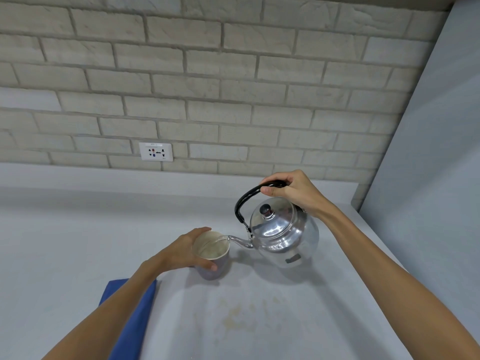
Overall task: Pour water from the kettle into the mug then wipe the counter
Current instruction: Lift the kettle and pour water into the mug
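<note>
A shiny metal kettle (283,237) hangs tilted to the left above the grey counter (78,242). My right hand (288,190) grips its black arched handle from above. Water runs from the spout into a mug (213,258) with a pale inside and a bluish outside, which stands on the counter. My left hand (184,252) wraps around the mug's left side. A blue cloth (132,313) lies on the counter at the near left, partly under my left forearm.
Faint yellowish stains (241,315) mark the counter in front of the mug. A brick wall with a white power socket (155,152) runs along the back. A plain grey wall (428,178) closes the right side.
</note>
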Tool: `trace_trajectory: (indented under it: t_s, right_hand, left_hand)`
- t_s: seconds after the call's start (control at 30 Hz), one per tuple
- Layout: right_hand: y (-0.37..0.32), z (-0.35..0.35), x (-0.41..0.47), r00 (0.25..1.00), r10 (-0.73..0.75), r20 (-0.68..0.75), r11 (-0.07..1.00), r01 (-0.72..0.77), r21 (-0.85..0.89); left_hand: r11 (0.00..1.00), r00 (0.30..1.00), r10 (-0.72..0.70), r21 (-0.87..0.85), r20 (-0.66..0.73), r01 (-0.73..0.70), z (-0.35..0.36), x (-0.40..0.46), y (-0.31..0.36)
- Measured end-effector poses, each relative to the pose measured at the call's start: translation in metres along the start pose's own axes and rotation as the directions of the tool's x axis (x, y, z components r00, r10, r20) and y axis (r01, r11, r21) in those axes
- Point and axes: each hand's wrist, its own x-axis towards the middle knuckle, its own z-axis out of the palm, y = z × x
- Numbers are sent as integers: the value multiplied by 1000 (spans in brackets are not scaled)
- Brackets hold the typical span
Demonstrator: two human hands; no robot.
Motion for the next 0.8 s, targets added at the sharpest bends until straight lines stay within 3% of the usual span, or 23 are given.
trace_trajectory:
  t_s: [0.8]
  right_hand:
    - [-11, 0, 3, 1000, 6, 22, 998, -4, -64]
  left_hand:
    - [1000, 1000, 9, 27, -1, -9, 0, 0, -1]
